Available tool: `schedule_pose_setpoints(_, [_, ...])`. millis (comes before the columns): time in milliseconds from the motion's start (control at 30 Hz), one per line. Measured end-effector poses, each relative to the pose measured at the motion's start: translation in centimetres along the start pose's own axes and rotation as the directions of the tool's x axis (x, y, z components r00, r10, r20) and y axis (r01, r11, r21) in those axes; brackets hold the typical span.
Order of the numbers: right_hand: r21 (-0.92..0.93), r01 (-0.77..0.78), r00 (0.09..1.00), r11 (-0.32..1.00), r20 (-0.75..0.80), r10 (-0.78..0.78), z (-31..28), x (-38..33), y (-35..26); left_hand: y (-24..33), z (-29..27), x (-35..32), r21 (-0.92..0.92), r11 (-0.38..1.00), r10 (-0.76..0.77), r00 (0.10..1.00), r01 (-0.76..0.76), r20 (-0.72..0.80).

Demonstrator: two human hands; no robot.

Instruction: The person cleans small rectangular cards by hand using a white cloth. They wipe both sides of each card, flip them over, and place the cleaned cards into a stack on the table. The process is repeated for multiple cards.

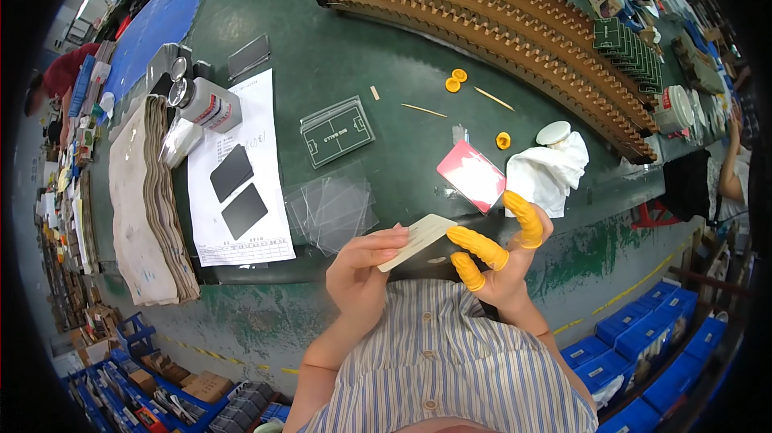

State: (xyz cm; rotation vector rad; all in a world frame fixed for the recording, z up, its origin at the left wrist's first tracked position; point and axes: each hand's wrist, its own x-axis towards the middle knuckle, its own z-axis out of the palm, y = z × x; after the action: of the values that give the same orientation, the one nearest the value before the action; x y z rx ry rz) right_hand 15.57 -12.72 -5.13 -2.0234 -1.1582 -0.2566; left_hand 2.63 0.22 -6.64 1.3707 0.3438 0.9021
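Note:
Just above the table's front edge, my left hand (358, 272) grips a thin cream-coloured card (418, 242) by its left end, thumb and fingers closed on it. My right hand (508, 272) has yellow rubber finger cots on three fingers, which are spread apart. One covered fingertip is at the card's right corner; whether it touches cannot be made out. Beyond the right hand lie a pink-and-white card (473, 176) and a crumpled white cloth (547, 172). Farther left are clear plastic sleeves (334, 208) and a stack of dark green cards with a white pitch pattern (338, 135).
Long slotted wooden racks (482, 35) cross the far side, some green cards (631, 51) at their right end. Loose finger cots (503, 141) and wooden sticks (424, 110) lie mid-table. At left are a printed sheet (241, 232), black cards (244, 211), a bottle (211, 106) and stained stacked sheets (149, 208).

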Motion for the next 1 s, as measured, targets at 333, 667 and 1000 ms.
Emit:
schedule_pose_setpoints(333, [0.027,0.085,0.996,0.996,0.038,-0.086,0.45,-0.06,-0.49,0.11,0.25,0.24,0.066,0.998,0.015,1.0,-0.016,0.016])
schedule_pose_setpoints(667, [0.041,0.058,0.998,0.997,0.015,-0.059,0.25,0.07,-0.48,-0.2,-0.07,0.16,0.029,1.0,0.008,1.0,-0.009,0.02])
schedule_pose_setpoints(1000, [0.025,0.059,0.998,0.998,0.022,-0.059,0.54,0.05,-0.65,-0.22,-0.28,-0.02,-0.018,1.0,-0.004,1.0,0.004,0.003])
